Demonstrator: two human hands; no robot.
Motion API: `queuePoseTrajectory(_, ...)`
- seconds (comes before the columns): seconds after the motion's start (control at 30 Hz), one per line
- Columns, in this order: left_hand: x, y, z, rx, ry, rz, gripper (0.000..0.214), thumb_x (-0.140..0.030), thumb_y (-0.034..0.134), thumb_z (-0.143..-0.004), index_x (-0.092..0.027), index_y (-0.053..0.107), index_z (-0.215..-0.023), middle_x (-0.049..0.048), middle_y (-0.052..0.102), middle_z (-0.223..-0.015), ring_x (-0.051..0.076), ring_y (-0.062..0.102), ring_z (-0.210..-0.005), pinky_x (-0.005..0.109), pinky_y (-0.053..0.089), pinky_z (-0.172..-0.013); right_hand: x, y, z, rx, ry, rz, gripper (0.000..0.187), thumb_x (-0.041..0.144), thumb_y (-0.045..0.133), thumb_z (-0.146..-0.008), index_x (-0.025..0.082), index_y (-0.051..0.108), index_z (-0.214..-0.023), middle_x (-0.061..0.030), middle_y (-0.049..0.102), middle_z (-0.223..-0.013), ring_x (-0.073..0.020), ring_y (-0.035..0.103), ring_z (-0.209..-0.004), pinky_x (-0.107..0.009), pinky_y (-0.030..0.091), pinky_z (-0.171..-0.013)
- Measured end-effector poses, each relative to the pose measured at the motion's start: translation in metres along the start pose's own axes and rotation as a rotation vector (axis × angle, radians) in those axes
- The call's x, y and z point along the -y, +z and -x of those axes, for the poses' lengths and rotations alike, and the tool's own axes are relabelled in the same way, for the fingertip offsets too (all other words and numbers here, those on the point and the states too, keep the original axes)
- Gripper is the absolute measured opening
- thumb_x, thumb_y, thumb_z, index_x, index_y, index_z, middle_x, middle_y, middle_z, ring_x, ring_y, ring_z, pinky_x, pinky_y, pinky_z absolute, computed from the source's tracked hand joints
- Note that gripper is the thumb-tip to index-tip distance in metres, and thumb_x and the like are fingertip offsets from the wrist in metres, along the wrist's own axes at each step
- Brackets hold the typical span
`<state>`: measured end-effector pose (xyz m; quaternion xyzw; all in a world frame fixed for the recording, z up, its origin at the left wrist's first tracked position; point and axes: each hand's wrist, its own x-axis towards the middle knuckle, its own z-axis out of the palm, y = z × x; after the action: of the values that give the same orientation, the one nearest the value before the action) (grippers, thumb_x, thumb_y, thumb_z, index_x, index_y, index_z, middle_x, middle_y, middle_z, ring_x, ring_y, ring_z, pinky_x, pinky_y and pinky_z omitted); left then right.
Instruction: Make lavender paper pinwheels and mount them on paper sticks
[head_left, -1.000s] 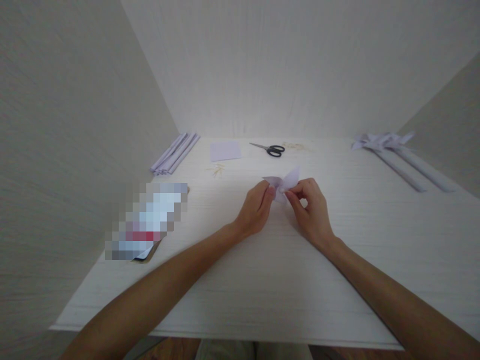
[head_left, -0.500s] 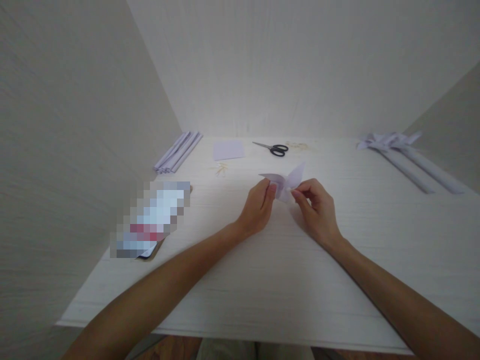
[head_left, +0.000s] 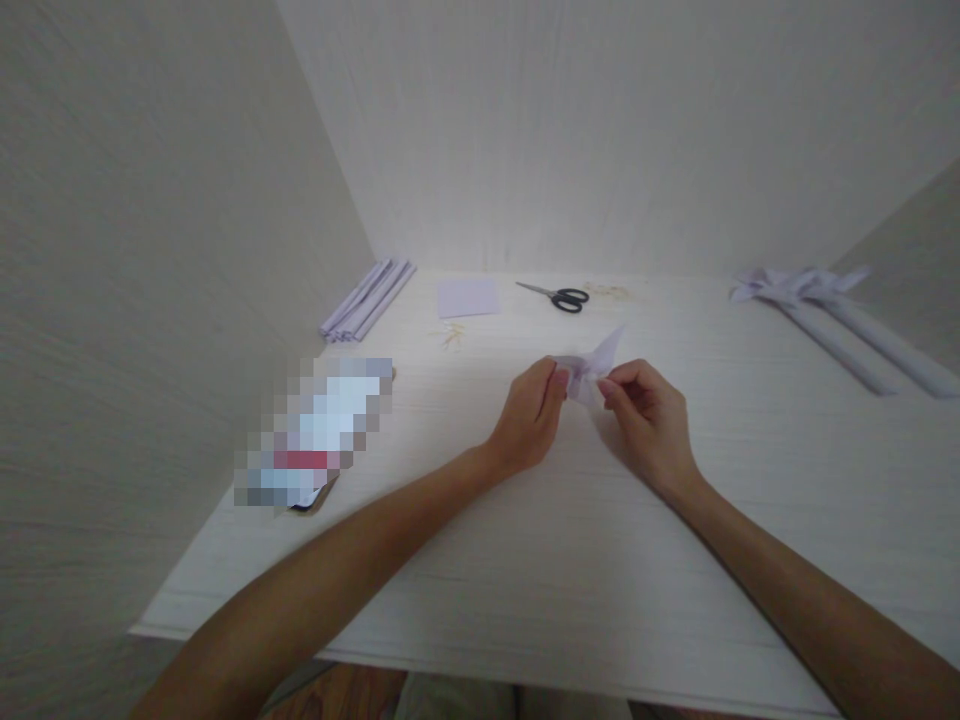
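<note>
Over the middle of the table I hold a folded piece of pale purple paper point(head_left: 604, 354) whose pointed flaps stick up and out. My left hand point(head_left: 529, 412) is closed, pinching its left side between thumb and fingers. The right side is pinched in the fingertips of my right hand point(head_left: 651, 412), also closed. My fingers cover part of the folds. Beyond the hands lie black-handled scissors point(head_left: 564, 298), a flat stack of purple paper point(head_left: 468, 298) and a few thin pale slivers point(head_left: 451, 334).
A bundle of rolled purple paper tubes point(head_left: 369, 300) lies at the back left, with a pixelated phone point(head_left: 330, 425) nearer me. Two long tubes topped with folded paper pieces point(head_left: 855, 330) lie at the right. Walls point(head_left: 525, 140) border the white table point(head_left: 480, 560).
The paper's left flap is now mostly behind my left fingers, and the right flap leans more to the right. The whole view has shifted slightly; both hands keep their pinch.
</note>
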<state>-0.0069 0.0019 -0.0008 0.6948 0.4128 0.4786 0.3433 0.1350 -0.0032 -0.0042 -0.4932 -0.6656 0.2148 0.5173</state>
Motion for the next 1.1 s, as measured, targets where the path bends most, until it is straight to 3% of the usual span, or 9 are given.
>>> queuePoseTrajectory(0.53, -0.0017, 0.0001, 0.0, 0.009, 0.016, 0.028, 0.032, -0.041, 0.024, -0.085, -0.019, 0.037, -0.065, -0.0014, 0.038, -0.055, 0.01, 0.037, -0.052, 0.025, 0.033, -0.051, -0.0017, -0.0004, -0.0001, 0.009, -0.008, -0.033, 0.011, 0.025, 0.054, -0.075, 0.018, 0.051, -0.067, 0.0021, 0.047, -0.06, -0.0111, 0.044, -0.056, -0.025, 0.035, -0.054)
queuePoseTrajectory(1.1, -0.0016, 0.0008, -0.0006, 0.003, 0.006, 0.0, 0.032, -0.038, 0.025, -0.085, -0.019, 0.038, -0.063, -0.0014, 0.039, -0.055, 0.01, 0.039, -0.054, 0.025, 0.033, -0.053, 0.0067, -0.0014, 0.001, -0.016, -0.055, 0.077, 0.013, 0.023, 0.053, -0.076, 0.018, 0.05, -0.064, 0.0019, 0.047, -0.059, -0.0117, 0.044, -0.056, -0.026, 0.036, -0.055)
